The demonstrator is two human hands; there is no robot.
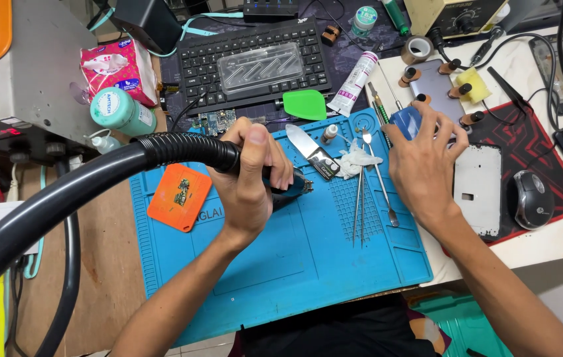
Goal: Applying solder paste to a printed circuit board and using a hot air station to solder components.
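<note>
While the left hand is wrapped tight round the handle of a hot-air tool at the centre of the frame, its thick black corrugated hose sweeps away toward the lower left, and that hose looks stiff and springy enough to tug the handle sideways; the grip belongs on the handle behind the nozzle, since the tip, hidden under the fingers, is probably hot. Right of centre, the right hand lies spread, fingers apart, with its fingertips resting on a small blue pad at the top edge of the blue work mat; I judge the pad light and somewhat soft, easy to pinch by its edges. Just beyond it, a grey phone lies held by small clamps, six that I can count, and it looks thin and fragile, best lifted by its sides. On the mat I count one orange pick card, one flat metal blade, one crumpled white wipe and about three slim metal tools, all light and slippery. One white phone frame and one mouse sit at the right, one keyboard at the top of the tabletop.
</note>
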